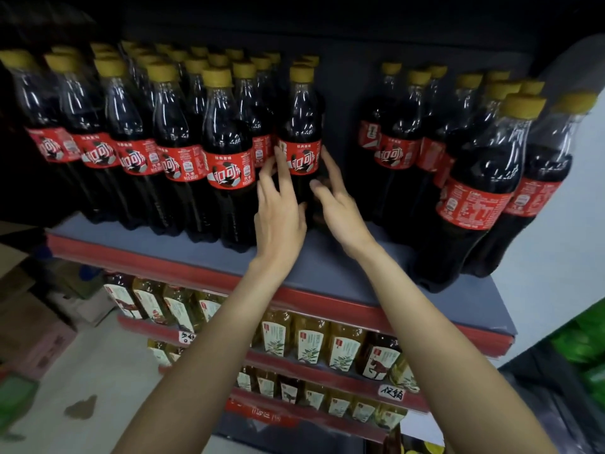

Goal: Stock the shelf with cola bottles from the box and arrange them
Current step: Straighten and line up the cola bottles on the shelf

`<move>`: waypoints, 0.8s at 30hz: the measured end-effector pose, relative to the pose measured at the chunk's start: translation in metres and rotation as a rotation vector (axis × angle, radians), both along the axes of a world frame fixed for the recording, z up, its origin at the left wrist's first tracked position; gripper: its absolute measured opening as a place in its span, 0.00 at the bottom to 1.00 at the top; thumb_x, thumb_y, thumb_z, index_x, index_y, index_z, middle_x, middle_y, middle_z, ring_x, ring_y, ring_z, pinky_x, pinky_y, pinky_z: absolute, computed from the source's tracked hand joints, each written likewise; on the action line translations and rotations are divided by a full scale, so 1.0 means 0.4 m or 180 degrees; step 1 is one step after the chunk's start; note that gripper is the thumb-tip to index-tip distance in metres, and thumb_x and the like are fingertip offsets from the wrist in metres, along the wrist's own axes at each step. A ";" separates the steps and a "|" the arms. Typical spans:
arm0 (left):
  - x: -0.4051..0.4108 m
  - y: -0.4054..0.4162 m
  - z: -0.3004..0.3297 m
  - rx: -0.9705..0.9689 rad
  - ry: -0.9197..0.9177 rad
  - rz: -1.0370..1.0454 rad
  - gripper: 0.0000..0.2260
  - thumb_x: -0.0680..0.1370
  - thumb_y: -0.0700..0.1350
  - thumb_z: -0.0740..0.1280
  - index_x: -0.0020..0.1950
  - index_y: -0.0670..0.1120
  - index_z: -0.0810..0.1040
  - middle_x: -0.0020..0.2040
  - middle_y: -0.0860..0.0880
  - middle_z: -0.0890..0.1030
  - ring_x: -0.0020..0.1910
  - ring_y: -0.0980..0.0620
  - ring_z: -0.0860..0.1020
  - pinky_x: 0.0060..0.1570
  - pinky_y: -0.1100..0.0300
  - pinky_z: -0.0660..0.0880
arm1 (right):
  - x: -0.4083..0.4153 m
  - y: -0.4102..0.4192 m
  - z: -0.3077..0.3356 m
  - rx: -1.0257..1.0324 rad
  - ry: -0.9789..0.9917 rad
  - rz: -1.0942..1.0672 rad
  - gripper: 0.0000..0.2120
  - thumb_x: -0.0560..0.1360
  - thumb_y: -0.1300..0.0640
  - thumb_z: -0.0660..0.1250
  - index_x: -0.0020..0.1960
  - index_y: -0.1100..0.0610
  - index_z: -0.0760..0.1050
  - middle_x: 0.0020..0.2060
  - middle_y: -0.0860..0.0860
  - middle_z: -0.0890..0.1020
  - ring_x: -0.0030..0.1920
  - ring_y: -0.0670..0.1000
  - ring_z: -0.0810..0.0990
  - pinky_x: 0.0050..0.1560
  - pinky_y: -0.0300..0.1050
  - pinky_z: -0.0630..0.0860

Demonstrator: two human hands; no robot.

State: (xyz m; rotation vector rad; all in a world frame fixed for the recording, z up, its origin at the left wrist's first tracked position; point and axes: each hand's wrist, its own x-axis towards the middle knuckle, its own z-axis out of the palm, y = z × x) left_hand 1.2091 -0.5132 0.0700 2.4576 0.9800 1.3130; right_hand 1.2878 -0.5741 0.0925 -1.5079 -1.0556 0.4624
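Observation:
A cola bottle [301, 126] with a yellow cap and red label stands upright on the grey shelf [327, 267], set back from the front row. My left hand [278, 204] touches its left side with fingers spread along the label. My right hand [334, 198] rests fingers on its right side. Neither hand wraps fully around it. To its left stand several packed rows of cola bottles [147, 136]. A shrink-wrapped pack of cola bottles [474, 178] stands at the shelf's right end. The box is not in view.
A gap of bare shelf lies between the held bottle and the right-hand pack. Lower shelves hold yellow oil or tea bottles [311, 342]. Cardboard boxes [29, 309] sit on the floor at the left. Green packaging [582, 342] shows at the right edge.

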 end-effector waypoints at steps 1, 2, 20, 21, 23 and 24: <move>0.002 -0.001 -0.001 0.0001 0.0006 -0.0013 0.39 0.74 0.35 0.69 0.78 0.41 0.48 0.74 0.40 0.59 0.71 0.42 0.65 0.54 0.52 0.76 | -0.003 -0.001 0.001 0.0006 -0.0001 -0.0009 0.29 0.76 0.47 0.56 0.75 0.37 0.54 0.71 0.48 0.69 0.68 0.49 0.71 0.70 0.57 0.67; 0.004 0.000 -0.001 -0.0001 0.0005 -0.0036 0.39 0.74 0.34 0.68 0.78 0.40 0.49 0.75 0.39 0.59 0.71 0.41 0.65 0.53 0.52 0.76 | -0.005 0.000 0.001 0.0021 -0.0020 -0.0018 0.28 0.76 0.46 0.55 0.75 0.37 0.54 0.71 0.49 0.69 0.67 0.49 0.71 0.70 0.57 0.67; -0.017 -0.004 -0.008 0.0182 -0.0021 -0.0315 0.36 0.72 0.27 0.63 0.76 0.36 0.51 0.77 0.36 0.53 0.76 0.39 0.53 0.71 0.71 0.45 | -0.006 0.004 0.007 0.0034 -0.0122 0.0026 0.24 0.83 0.46 0.51 0.77 0.46 0.53 0.75 0.45 0.61 0.74 0.45 0.59 0.74 0.48 0.57; -0.022 -0.013 0.000 0.0209 -0.0183 -0.0376 0.34 0.73 0.28 0.63 0.76 0.36 0.54 0.76 0.37 0.55 0.76 0.40 0.55 0.71 0.72 0.45 | -0.002 -0.007 0.009 0.0094 -0.0204 -0.0114 0.23 0.83 0.48 0.54 0.77 0.47 0.56 0.74 0.48 0.65 0.71 0.44 0.63 0.71 0.43 0.60; -0.027 -0.034 0.019 0.0472 -0.0654 -0.0569 0.26 0.75 0.30 0.62 0.73 0.37 0.63 0.72 0.38 0.65 0.71 0.43 0.63 0.72 0.63 0.59 | 0.010 -0.038 0.005 0.0277 -0.0487 -0.0553 0.23 0.81 0.54 0.61 0.75 0.52 0.62 0.68 0.54 0.71 0.66 0.47 0.70 0.67 0.41 0.66; -0.024 -0.043 0.028 0.0657 -0.0884 -0.0782 0.22 0.76 0.31 0.62 0.70 0.37 0.67 0.68 0.40 0.70 0.67 0.45 0.67 0.68 0.55 0.67 | 0.018 -0.057 0.000 0.0363 -0.0629 -0.0828 0.23 0.79 0.57 0.63 0.73 0.54 0.64 0.66 0.55 0.72 0.65 0.49 0.72 0.67 0.43 0.68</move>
